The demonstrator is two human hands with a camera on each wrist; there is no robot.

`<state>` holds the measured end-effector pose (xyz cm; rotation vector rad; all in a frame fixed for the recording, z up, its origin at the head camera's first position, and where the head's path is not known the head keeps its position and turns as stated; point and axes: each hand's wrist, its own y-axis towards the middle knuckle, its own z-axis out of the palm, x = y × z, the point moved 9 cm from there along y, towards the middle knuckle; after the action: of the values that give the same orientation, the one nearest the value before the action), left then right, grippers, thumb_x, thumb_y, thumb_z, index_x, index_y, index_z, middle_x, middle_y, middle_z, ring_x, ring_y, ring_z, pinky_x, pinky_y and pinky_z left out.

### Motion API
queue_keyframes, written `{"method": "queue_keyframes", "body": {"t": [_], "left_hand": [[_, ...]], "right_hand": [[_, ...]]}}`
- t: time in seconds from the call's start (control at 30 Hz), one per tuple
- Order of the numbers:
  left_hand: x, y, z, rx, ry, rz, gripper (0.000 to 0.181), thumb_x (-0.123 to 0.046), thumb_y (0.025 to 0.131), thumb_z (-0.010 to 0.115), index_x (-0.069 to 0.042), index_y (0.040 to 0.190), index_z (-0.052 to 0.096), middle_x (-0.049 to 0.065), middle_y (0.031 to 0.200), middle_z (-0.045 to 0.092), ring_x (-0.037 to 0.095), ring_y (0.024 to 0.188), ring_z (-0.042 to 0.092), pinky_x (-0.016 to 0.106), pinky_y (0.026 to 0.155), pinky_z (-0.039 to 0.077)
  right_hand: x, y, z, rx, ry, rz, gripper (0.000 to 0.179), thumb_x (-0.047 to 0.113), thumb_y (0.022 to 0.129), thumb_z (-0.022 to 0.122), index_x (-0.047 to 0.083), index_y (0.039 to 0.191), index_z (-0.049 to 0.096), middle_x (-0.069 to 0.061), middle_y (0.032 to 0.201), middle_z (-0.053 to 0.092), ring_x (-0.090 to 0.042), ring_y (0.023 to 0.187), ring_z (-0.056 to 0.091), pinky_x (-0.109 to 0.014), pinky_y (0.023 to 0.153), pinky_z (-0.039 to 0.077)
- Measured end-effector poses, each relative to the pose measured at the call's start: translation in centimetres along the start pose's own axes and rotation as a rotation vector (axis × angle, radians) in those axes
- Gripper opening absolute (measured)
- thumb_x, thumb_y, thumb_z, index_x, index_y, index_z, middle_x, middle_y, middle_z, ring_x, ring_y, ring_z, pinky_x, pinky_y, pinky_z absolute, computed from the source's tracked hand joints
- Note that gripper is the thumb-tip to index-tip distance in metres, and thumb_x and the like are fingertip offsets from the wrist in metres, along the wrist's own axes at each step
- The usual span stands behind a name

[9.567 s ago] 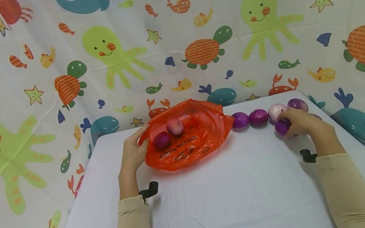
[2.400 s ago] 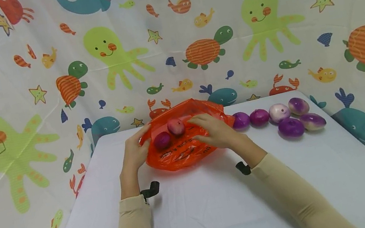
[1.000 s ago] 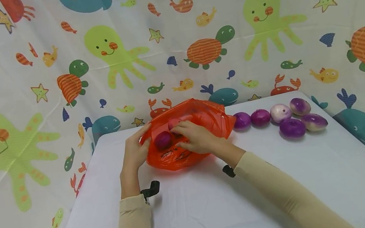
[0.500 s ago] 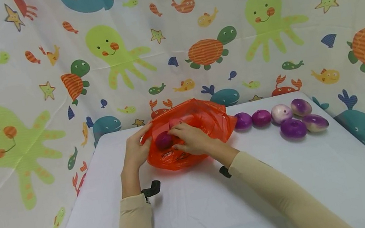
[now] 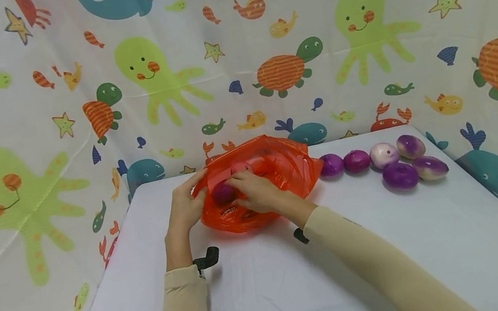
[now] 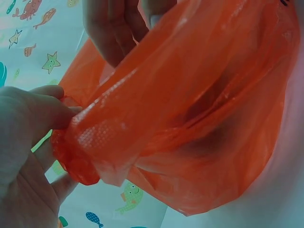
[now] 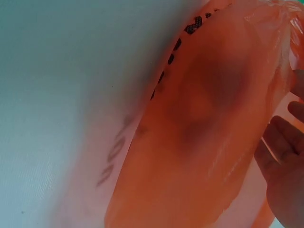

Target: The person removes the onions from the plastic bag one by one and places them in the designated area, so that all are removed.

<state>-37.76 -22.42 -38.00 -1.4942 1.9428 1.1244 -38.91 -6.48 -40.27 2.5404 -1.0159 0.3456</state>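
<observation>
An orange-red plastic bag (image 5: 282,172) with black print lies at the back of the white table, its mouth spread wide. My left hand (image 5: 183,206) pinches the bag's left edge; the left wrist view shows the film gathered between thumb and fingers. Inside are a dark purple onion (image 5: 222,193) and a pinker onion (image 5: 240,167), partly hidden behind my right hand (image 5: 255,192). The right fingers reach into the mouth and touch the dark onion's right side. In the right wrist view, the bag film covers much of the picture.
Right of the bag, several purple and white onions sit on the table: a purple onion (image 5: 331,166), another purple onion (image 5: 357,161), a pale onion (image 5: 383,155) and more behind and before it. A sea-animal curtain (image 5: 229,42) hangs behind the table.
My right hand has come from the onions at the right into the bag. It has moved from the pinker onion left to the dark one. My left hand keeps its grip.
</observation>
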Motion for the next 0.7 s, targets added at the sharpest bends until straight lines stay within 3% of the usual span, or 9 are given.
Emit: {"method": "queue_keyframes", "body": {"t": [0.27,0.7], "left_hand": [[-0.3,0.2,-0.2,-0.019,0.01,0.06,0.053,-0.002,0.101,0.061,-0.02,0.151,0.057,0.002,0.157,0.054,0.032,0.148,0.048,0.058,0.117,0.043],[-0.3,0.1,-0.2,-0.015,-0.001,0.043,0.053,-0.002,0.102,0.061,-0.023,0.151,0.057,0.0,0.157,0.054,0.033,0.149,0.047,0.058,0.115,0.045]], "right_hand": [[0.4,0.6,0.6,0.021,-0.005,0.011,0.065,0.026,0.095,0.077,0.013,0.153,0.05,-0.005,0.151,0.055,-0.023,0.14,0.05,-0.044,0.118,0.047],[-0.7,0.9,2.8,0.092,-0.001,0.087,0.073,0.032,0.099,0.071,0.019,0.162,0.038,-0.007,0.17,0.033,-0.028,0.157,0.032,-0.053,0.123,0.038]]}}
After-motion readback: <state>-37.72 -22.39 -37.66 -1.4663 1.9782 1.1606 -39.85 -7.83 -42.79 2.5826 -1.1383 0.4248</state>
